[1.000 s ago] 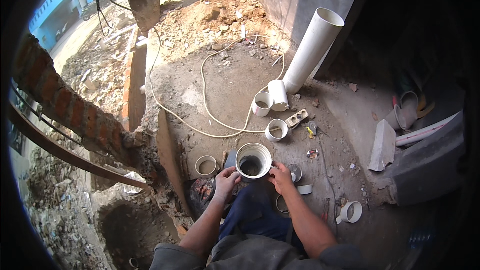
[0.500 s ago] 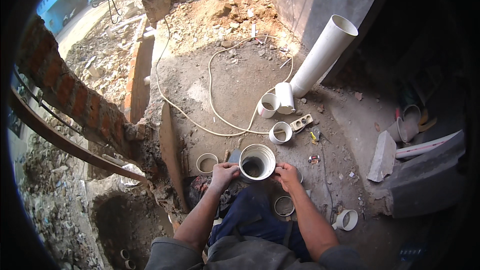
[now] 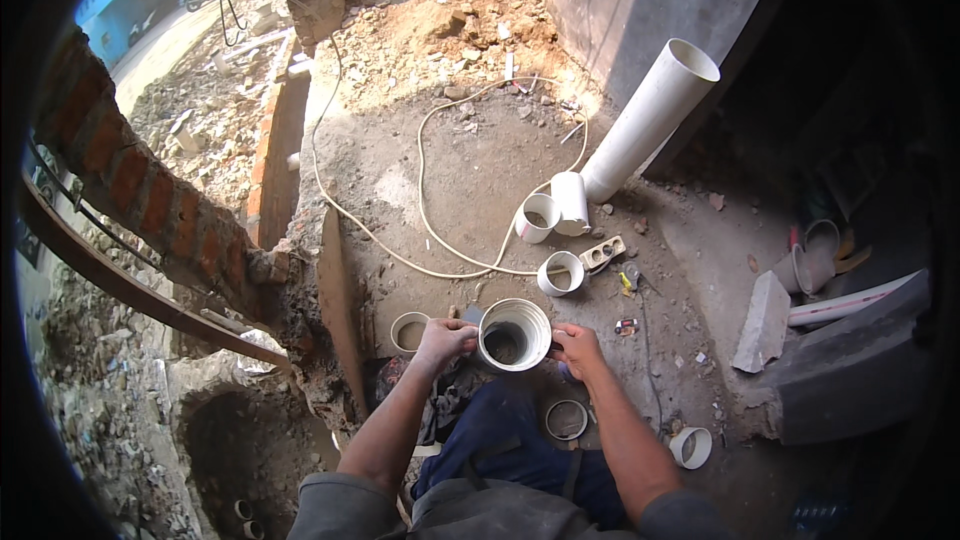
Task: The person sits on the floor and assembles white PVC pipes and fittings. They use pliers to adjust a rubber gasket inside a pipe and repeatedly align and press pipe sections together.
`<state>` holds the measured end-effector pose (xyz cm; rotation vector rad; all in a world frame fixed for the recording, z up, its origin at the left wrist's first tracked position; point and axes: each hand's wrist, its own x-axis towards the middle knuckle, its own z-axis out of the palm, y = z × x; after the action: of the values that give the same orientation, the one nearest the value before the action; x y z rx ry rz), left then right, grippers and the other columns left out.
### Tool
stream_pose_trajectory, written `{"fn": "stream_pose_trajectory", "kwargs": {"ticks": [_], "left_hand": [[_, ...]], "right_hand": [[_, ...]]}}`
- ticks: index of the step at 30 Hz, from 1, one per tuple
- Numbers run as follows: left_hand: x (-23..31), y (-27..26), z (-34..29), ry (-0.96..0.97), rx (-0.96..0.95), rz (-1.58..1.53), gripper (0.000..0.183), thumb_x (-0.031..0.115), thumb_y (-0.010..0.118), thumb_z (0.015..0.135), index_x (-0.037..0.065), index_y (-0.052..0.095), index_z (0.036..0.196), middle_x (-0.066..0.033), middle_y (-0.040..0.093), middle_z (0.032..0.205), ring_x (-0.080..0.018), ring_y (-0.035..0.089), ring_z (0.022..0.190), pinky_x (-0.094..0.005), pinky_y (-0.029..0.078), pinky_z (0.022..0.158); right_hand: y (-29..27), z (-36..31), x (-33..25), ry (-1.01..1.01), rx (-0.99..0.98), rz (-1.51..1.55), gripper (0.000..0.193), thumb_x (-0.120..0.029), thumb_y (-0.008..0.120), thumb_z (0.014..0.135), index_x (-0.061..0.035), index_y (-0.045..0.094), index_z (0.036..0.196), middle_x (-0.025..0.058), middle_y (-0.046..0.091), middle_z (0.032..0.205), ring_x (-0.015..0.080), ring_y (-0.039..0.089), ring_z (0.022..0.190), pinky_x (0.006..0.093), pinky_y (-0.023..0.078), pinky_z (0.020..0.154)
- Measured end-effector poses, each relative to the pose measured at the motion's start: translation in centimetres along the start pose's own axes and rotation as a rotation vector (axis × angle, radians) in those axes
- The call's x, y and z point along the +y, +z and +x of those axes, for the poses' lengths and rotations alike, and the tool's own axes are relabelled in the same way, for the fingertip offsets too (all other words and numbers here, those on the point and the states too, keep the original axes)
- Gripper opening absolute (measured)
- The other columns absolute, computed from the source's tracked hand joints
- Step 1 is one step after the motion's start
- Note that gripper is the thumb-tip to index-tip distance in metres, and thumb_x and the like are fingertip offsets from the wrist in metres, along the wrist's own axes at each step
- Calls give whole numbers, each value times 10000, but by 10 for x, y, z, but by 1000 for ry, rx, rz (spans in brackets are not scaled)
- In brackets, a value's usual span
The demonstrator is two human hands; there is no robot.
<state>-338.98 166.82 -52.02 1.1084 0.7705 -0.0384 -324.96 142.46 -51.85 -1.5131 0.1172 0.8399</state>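
Observation:
Between my two hands is a white plastic pipe fitting (image 3: 517, 316), its round mouth facing up and ridged rings showing inside. My left hand (image 3: 447, 340) is closed on the fitting's left side. On the opposite side, the fingers of my right hand (image 3: 577, 348) grip its edge. The fitting's lower part is hidden from view. Below it lie my dark blue trousers. A white pipe ring (image 3: 409, 317) rests on the ground beside my left hand, and another ring (image 3: 567, 403) lies nearer me.
A long white pipe (image 3: 655, 120) leans by the grey wall, with short pipe pieces (image 3: 538, 219) at its foot. A power strip (image 3: 602, 254), a looped pale cable (image 3: 422, 155) and a yellow-handled tool (image 3: 628, 281) lie ahead. Broken brickwork (image 3: 150, 190) and a pit (image 3: 250, 440) are at left.
The view has shifted slightly, and the fitting sits a little lower in it. Both hands keep their hold, with the fitting's mouth tilted slightly differently.

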Motion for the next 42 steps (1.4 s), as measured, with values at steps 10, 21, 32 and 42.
{"fn": "stream_pose_trajectory", "kwargs": {"ticks": [10,21,32,42], "left_hand": [[-16,-15,-37,79,-69,160,191,108,705,848,-57,719,946,-62,706,815,-102,662,712,-240,562,684],[-11,-25,-50,77,-148,214,195,122,660,909,-46,709,995,-54,708,876,-90,661,741,-241,561,709],[-3,-20,-47,67,-123,262,223,140,681,897,-62,723,983,-47,707,791,-82,631,683,-250,533,661],[15,-13,-42,149,-102,463,198,130,672,893,-48,732,957,-35,708,785,-67,618,686,-240,516,658]], "right_hand": [[-4,-41,8,26,-49,-285,122,-40,633,871,18,699,956,52,689,858,143,664,792,303,564,684],[14,-45,-3,-296,-139,-502,162,-106,642,906,0,719,1001,60,725,896,110,664,820,278,529,751],[11,-34,-26,-189,-258,-663,182,-134,633,891,-2,721,981,79,722,833,123,663,772,288,525,723],[20,-23,-40,-329,-278,-815,173,-166,647,839,-22,716,907,145,711,840,250,686,748,354,519,712]]}}
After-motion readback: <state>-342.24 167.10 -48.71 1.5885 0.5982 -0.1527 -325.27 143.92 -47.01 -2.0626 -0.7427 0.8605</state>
